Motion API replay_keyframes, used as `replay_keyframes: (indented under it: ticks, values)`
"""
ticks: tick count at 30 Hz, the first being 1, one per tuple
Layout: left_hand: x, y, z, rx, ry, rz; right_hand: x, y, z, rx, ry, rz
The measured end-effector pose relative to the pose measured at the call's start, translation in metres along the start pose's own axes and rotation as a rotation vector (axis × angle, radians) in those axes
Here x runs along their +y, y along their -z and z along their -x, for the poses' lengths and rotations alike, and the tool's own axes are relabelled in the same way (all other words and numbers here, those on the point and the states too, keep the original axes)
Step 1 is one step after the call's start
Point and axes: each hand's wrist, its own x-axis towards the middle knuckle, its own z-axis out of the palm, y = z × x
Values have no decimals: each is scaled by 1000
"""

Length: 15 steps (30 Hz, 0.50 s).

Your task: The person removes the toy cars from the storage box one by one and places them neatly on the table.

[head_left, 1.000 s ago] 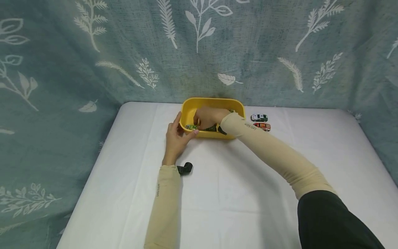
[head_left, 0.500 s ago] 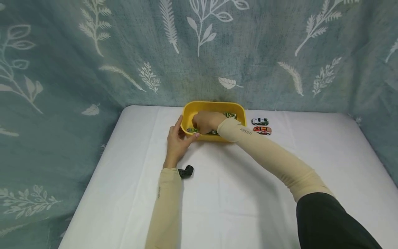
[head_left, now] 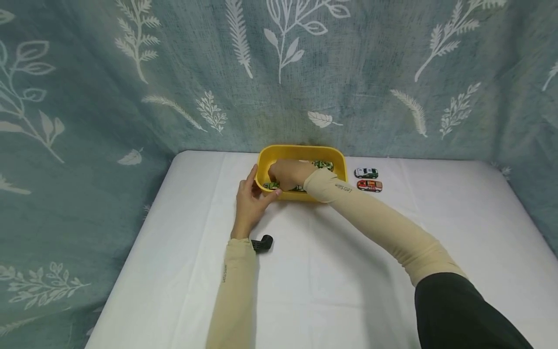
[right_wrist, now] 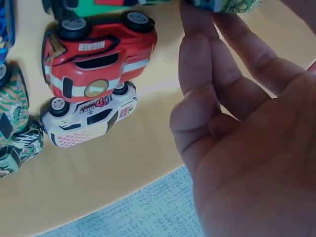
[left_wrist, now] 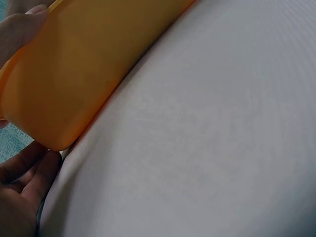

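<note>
My left hand grips the left end of a yellow plastic bin, thumb over the near rim and fingers at the corner, as the left wrist view also shows. My right hand reaches down inside the bin, its fingertips at a green patterned toy car that is cut off by the top edge of the right wrist view. Beside it in the bin lie a red toy car, a white toy car and several green ones. Another green toy car shows near the bin's far right.
A white-and-green toy car and a red toy car stand on the white tablecloth, right of the bin. A leaf-patterned teal curtain hangs behind the table's far edge. A black wrist camera sits by the left wrist.
The head view has tilted, so everything sits slightly lower. My right hand has shifted a little left inside the bin, uncovering more of the far green toy car. My left hand keeps its hold.
</note>
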Motion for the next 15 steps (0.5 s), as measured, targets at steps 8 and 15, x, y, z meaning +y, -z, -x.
replay_keyframes:
  ticks: [8,15]
  values:
    - [0,-1,2,11,-5,-8,2,-1,1,9,58,12]
    - [0,-1,0,28,-29,-28,14,11,7,52,114,63]
